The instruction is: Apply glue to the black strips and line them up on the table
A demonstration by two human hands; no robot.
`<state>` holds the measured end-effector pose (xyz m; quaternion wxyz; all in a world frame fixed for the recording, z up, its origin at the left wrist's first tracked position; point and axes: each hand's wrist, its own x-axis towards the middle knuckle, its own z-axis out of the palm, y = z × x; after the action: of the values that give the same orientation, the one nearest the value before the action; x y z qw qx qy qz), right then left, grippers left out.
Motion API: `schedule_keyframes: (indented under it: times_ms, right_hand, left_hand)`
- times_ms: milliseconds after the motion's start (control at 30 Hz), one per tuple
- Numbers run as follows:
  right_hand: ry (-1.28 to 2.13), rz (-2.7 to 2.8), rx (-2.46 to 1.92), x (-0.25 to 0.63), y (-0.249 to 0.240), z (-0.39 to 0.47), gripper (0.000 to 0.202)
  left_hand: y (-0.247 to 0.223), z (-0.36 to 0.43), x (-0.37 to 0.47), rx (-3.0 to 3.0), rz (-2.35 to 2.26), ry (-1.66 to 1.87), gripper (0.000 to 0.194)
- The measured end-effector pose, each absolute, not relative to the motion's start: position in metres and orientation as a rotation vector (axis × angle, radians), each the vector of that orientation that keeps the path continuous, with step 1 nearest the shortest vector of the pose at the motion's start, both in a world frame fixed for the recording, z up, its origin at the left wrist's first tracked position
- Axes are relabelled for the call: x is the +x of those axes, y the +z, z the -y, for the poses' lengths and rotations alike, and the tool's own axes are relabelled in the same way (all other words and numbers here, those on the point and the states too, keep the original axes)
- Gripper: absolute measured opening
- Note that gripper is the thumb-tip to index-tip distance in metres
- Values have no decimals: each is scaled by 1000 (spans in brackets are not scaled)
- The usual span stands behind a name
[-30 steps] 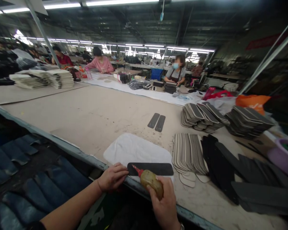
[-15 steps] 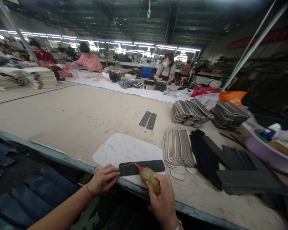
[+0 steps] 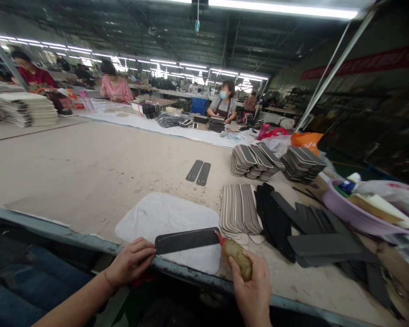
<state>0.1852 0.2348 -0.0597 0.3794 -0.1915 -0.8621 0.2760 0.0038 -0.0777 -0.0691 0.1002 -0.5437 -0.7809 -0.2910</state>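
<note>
The black strip (image 3: pixel 186 240) lies flat on a white cloth (image 3: pixel 163 215) at the near edge of the tabletop (image 3: pixel 88 172), its long side running left to right. It looks thin, light and bendy, something like foam or leatherboard, so it would likely flex or slide if taken by one end alone; pressing it down flat at an end, as here, looks the safest hold. The left hand (image 3: pixel 131 262) pins the strip's left end, fingertips pressed together onto its edge. The right hand (image 3: pixel 253 293) is wrapped around a small squeeze bottle (image 3: pixel 237 258) of amber glue, whose red nozzle touches the strip's right end. The bottle seems soft-walled and perhaps tacky, best gripped round its belly.

Beside the cloth to the right lies a fanned row of pale strips (image 3: pixel 240 209), then a sprawl of dark strips (image 3: pixel 293 222). Farther back stand stacked piles (image 3: pixel 258 161), and two lone dark strips (image 3: pixel 198 172) lie side by side mid-table. A lilac basin (image 3: pixel 354 213) sits at far right.
</note>
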Motion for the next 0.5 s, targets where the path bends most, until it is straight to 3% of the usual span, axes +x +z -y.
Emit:
schedule_keyframes:
  times_ms: [267,500]
  right_hand:
    - [1071,2251,-122,166,-49,-158,25]
    - [997,2293,-165,167,-53,-166,21]
  left_hand:
    - [-71,77,3,-1618,2278,-856,21]
    - [-74,80,3,-1617,2299,-867,22]
